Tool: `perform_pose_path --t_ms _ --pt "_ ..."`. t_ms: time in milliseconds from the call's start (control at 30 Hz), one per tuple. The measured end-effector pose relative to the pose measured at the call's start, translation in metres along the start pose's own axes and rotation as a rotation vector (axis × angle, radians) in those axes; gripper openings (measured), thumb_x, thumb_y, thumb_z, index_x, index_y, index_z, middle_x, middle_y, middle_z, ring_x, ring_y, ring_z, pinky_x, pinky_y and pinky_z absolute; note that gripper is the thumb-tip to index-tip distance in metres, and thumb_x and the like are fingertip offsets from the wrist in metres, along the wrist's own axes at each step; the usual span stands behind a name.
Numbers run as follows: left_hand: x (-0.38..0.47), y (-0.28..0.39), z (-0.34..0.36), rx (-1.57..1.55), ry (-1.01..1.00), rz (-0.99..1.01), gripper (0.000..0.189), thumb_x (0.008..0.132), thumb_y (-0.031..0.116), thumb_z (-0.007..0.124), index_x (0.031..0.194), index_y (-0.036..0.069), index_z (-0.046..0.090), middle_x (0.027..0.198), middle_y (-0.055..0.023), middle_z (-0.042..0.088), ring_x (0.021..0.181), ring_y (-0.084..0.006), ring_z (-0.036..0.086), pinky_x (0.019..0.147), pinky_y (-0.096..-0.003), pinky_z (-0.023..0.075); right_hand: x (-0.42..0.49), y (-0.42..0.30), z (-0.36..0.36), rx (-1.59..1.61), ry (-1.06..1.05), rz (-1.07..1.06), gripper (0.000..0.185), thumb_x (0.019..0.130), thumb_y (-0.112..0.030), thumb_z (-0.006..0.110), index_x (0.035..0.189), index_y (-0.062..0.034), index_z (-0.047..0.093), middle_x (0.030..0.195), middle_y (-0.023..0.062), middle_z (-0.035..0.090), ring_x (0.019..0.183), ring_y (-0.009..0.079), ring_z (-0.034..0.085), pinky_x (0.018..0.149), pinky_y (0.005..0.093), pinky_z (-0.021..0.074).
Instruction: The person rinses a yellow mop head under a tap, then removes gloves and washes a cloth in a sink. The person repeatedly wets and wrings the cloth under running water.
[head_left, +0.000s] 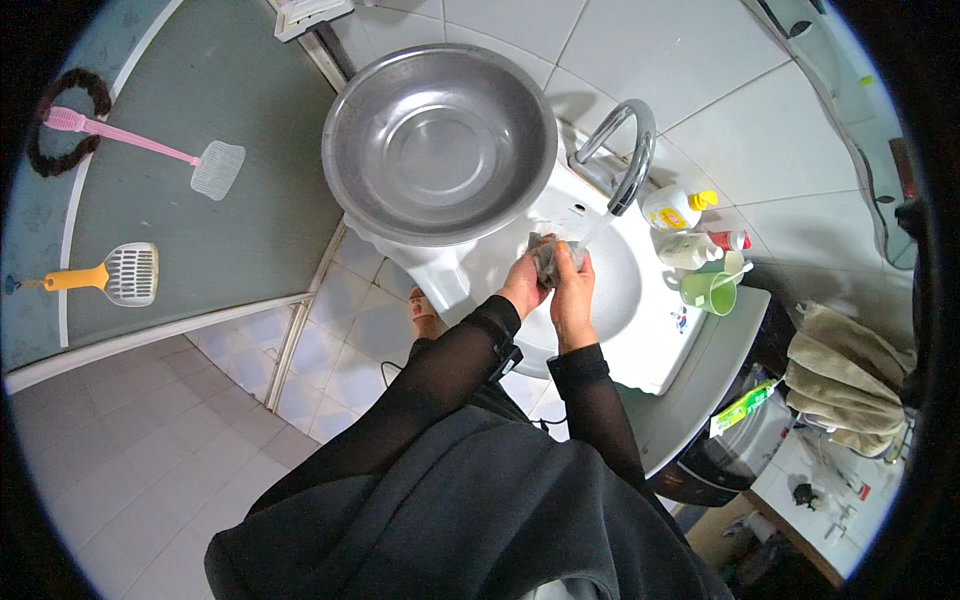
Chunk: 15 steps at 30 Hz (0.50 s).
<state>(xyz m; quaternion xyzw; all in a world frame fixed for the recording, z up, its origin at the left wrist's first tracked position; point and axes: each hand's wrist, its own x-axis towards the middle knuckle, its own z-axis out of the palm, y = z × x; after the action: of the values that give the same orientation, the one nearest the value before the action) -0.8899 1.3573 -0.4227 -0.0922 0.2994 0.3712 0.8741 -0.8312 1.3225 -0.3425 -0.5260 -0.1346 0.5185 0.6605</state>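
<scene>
My left hand (523, 283) and my right hand (574, 294) are together over the white washbasin (619, 300), both gripping a bunched grey cloth (547, 268). Water runs from the curved chrome faucet (636, 161) just beyond the right hand, falling close to the cloth. Part of the cloth is hidden behind my fingers and thumbs. A large stainless steel bowl (435, 154) stands to the left of the faucet, overlapping the washbasin's edge. Nothing shows inside it.
Along the right side stand a pump bottle with a yellow top (670, 208), a clear bottle (684, 250) and a green cup (703, 292) holding a toothbrush. A towel (844, 375) hangs farther right. A pink fly swatter (142, 142) and yellow-handled slotted scoop (112, 276) hang at left.
</scene>
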Motion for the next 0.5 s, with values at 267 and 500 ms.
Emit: perform_pose_path --t_ms 267,500 --pt "-0.024 -0.034 0.018 0.248 0.086 -0.006 0.047 0.096 0.040 0.045 0.134 0.012 0.040 0.127 -0.0070 0.049 0.106 -0.0210 0.051 0.083 -0.0371 0.0436 0.074 0.029 -0.060 -0.684 0.235 -0.047 0.028 0.082 -0.020 0.065 0.094 0.0031 0.053 0.092 0.0162 0.064 0.076 0.0270 0.062 0.064 0.0356 0.0490" --pt "-0.021 0.015 0.028 0.278 0.038 -0.111 0.055 0.090 0.055 0.047 0.120 0.009 0.051 0.112 -0.0072 0.058 0.101 -0.0222 0.056 0.091 -0.0367 0.0453 0.013 0.057 -0.022 -0.481 -0.090 -0.079 0.037 0.096 -0.022 0.037 0.130 -0.0070 0.041 0.133 0.0242 0.042 0.120 0.0455 0.038 0.109 0.0522 0.0211"
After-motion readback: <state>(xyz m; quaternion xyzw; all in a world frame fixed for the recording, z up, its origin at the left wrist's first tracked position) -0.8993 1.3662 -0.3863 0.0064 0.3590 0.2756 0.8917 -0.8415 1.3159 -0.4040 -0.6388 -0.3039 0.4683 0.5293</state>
